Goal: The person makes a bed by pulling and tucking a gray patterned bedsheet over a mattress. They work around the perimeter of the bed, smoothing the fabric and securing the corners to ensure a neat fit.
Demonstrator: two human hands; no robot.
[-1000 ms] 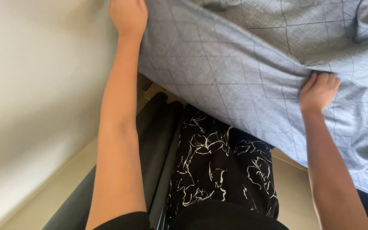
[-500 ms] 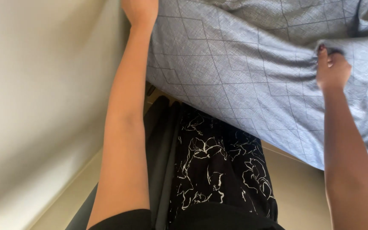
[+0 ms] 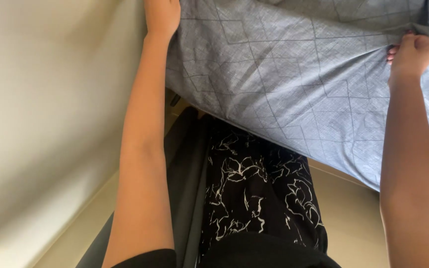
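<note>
Arms have stretched further out than half a second ago, the right hand climbing higher up the cloth. Left hand (image 3: 162, 15) lies on the near-left edge of the grey-blue quilted cotton bedspread (image 3: 294, 74); whether its fingers are curled I cannot tell. Right hand (image 3: 412, 52) is fisted on a bunched fold of that bedspread, which spreads between both hands.

Both arms stretch forward, left hand (image 3: 162, 15) flat, right hand (image 3: 412, 52) fisted.
</note>
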